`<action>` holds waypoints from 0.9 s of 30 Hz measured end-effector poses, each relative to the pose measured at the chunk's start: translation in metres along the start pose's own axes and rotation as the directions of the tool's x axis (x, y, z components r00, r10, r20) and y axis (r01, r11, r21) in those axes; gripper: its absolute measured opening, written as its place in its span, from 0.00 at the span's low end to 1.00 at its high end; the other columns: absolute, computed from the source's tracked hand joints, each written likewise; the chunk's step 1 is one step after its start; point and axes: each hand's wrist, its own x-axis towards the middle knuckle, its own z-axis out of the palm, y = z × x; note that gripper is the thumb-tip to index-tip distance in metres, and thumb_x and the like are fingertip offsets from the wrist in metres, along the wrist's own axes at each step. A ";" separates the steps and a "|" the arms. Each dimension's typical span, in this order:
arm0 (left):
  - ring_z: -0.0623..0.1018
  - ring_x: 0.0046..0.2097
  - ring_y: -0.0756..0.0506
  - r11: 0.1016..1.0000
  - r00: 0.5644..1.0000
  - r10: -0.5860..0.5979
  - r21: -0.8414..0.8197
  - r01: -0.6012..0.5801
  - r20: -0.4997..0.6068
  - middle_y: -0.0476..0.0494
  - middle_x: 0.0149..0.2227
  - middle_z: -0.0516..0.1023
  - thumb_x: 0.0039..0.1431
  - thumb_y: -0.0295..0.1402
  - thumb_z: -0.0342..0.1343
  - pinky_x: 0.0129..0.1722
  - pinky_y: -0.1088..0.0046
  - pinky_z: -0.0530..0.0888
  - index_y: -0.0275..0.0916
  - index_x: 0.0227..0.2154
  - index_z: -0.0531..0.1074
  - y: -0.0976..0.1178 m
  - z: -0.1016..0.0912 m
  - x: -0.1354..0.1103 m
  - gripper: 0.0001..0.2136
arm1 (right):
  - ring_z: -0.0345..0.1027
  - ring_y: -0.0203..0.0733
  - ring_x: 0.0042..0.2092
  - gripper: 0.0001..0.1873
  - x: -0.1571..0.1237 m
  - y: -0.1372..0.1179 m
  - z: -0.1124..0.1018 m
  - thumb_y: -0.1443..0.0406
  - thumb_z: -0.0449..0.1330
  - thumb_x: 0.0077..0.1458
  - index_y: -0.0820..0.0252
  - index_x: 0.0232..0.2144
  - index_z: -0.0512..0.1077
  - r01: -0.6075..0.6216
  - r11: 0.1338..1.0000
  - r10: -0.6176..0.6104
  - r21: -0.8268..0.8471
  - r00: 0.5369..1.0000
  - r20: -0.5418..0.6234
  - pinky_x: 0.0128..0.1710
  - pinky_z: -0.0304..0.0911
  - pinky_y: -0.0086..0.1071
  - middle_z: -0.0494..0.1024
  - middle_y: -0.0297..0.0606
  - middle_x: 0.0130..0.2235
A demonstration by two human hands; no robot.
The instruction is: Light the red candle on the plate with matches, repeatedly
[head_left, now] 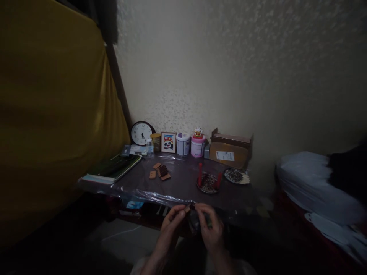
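Just off the table's front edge, my left hand (173,221) pinches a small tan piece (187,209) between thumb and fingers. Close beside it, my right hand (210,225) is closed at the fingertips on a small dark piece (192,205), whose kind is too dim to make out. The two pieces nearly meet; I cannot tell whether they touch. Farther back on the table lie tan flat blocks (152,174), one with small holes, and a cluster of dark brown sticks (163,170). A round plate (212,192) holds small mixed bits and red upright cylinders (200,175).
A second plate (229,180) carries dark bits and pale sticks. Along the wall stand a clock (142,133), a panda picture (168,143), tubs (182,145) and a cardboard box (229,152). A large book (114,170) lies left, beside a yellow curtain (63,95).
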 end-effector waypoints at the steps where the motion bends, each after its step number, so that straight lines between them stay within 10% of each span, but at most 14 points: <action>1: 0.77 0.38 0.44 1.000 1.000 -0.002 0.001 0.002 0.004 0.41 0.36 0.81 0.46 0.35 0.62 0.41 0.71 0.69 0.38 0.33 0.75 0.001 0.001 0.000 0.11 | 0.73 0.38 0.38 0.06 0.000 0.001 0.000 0.70 0.53 0.56 0.57 0.35 0.69 0.010 1.000 -0.010 -0.007 1.000 0.018 0.39 0.69 0.30 0.78 0.38 0.34; 13: 0.77 0.39 0.44 0.999 0.999 0.035 -0.028 -0.035 0.016 0.40 0.36 0.80 0.46 0.33 0.62 0.43 0.69 0.68 0.36 0.34 0.74 0.003 0.006 0.003 0.10 | 0.73 0.40 0.39 0.07 0.005 0.007 -0.007 0.70 0.54 0.56 0.56 0.36 0.71 0.112 0.993 -0.110 -0.043 0.993 0.052 0.40 0.68 0.34 0.79 0.39 0.36; 19: 0.77 0.39 0.43 1.000 1.000 0.020 -0.012 -0.020 0.017 0.40 0.35 0.80 0.45 0.34 0.62 0.44 0.68 0.68 0.37 0.34 0.74 0.000 0.006 0.005 0.12 | 0.74 0.39 0.34 0.09 0.004 0.041 -0.003 0.64 0.52 0.58 0.59 0.33 0.71 -0.128 0.982 0.121 -0.136 0.991 -0.060 0.34 0.69 0.30 0.79 0.37 0.31; 27: 0.77 0.40 0.42 1.000 0.999 0.019 0.002 -0.019 -0.026 0.40 0.36 0.80 0.44 0.35 0.63 0.42 0.68 0.70 0.36 0.33 0.74 -0.003 0.004 0.007 0.12 | 0.73 0.39 0.37 0.04 0.006 0.003 -0.005 0.69 0.55 0.55 0.57 0.31 0.69 -0.065 0.997 0.067 0.039 0.996 -0.050 0.38 0.69 0.32 0.78 0.38 0.33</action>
